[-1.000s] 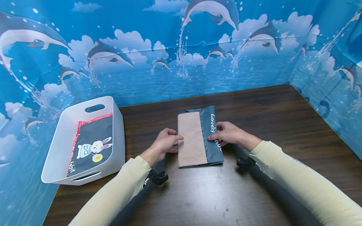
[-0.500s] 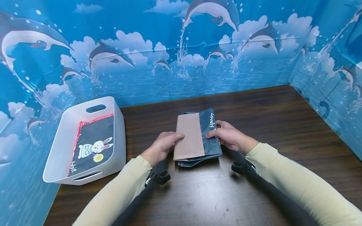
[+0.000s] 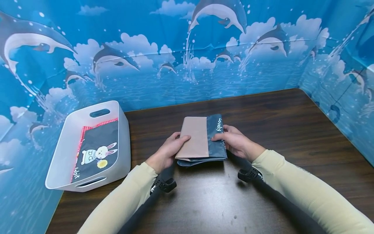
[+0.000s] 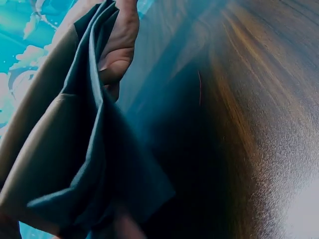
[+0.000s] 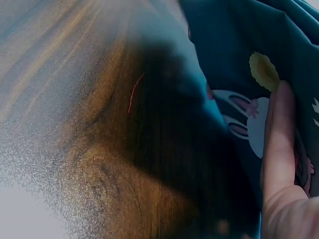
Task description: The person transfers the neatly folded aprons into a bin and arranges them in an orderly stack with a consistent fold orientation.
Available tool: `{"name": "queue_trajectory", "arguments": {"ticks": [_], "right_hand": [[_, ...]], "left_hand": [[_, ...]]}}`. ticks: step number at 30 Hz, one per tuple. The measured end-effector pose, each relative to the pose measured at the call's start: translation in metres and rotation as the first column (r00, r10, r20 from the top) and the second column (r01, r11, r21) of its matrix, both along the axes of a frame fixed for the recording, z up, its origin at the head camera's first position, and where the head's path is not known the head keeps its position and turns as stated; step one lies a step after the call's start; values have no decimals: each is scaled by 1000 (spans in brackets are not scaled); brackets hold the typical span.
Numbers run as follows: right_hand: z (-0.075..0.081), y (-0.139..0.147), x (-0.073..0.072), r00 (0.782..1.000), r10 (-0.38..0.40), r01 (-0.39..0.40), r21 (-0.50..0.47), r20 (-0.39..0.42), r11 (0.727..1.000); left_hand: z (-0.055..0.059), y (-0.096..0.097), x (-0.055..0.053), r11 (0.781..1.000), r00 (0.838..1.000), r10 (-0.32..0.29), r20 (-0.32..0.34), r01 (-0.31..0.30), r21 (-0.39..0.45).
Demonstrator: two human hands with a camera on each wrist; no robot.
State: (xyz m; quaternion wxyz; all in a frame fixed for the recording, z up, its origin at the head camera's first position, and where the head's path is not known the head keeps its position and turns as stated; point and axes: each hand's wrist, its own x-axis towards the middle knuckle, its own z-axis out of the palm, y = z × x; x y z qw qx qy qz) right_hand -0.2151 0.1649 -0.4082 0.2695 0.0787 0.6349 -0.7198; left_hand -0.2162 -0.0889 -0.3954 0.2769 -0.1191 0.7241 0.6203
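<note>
In the head view a folded cloth (image 3: 194,136), dark blue-grey with a pinkish-beige panel and white "Lovely" lettering, is held up over the table, front edge raised. My left hand (image 3: 168,151) grips its left side, thumb on the beige panel. On the right side my right hand (image 3: 238,143) pinches it, thumb on the dark strip. Several layers of the cloth (image 4: 94,99) show edge-on in the left wrist view. The right wrist view shows a finger (image 5: 280,144) against the printed face of the cloth (image 5: 219,40), beside a rabbit and a yellow flower.
A white basket (image 3: 124,146) with handle slots stands at the left of the dark wood table (image 3: 263,110). Inside it lies a dark cloth (image 3: 99,139) with a rabbit print and red gingham trim. A dolphin-print curtain (image 3: 187,78) hangs behind. A red thread (image 5: 132,94) lies on the table.
Both hands have lifted and tilted the folded cloth, its near edge rising away from the table. The left thumb has slid onto the panel; the right hand has shifted slightly left.
</note>
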Motion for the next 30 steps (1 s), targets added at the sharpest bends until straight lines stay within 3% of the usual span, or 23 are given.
{"name": "queue_trajectory", "arguments": {"ticks": [5, 9, 12, 15, 18, 30], "right_hand": [[-3, -2, 1, 1000, 3, -3, -2, -10, 1000], [-8, -2, 1, 1000, 17, -16, 40, -26, 999], [-9, -1, 1, 997, 47, -39, 140, -56, 989], [-9, 1, 1, 993, 67, -37, 278, -99, 960], [-9, 3, 3, 989, 60, -10, 356, -132, 934], [-18, 10, 4, 984, 72, 0, 401, -164, 916]], "left_hand": [[-4, -2, 0, 999, 1000, 17, 16, -18, 38], [-5, 0, 0, 997, 999, 47, -7, -46, 55], [-8, 1, 1, 998, 997, 63, -47, -63, 12], [-12, 1, 1, 996, 993, 69, -95, -74, -48], [-16, 0, 1, 995, 990, 46, -133, -57, -79], [-24, 0, 0, 989, 986, -13, -165, -12, -148]]}}
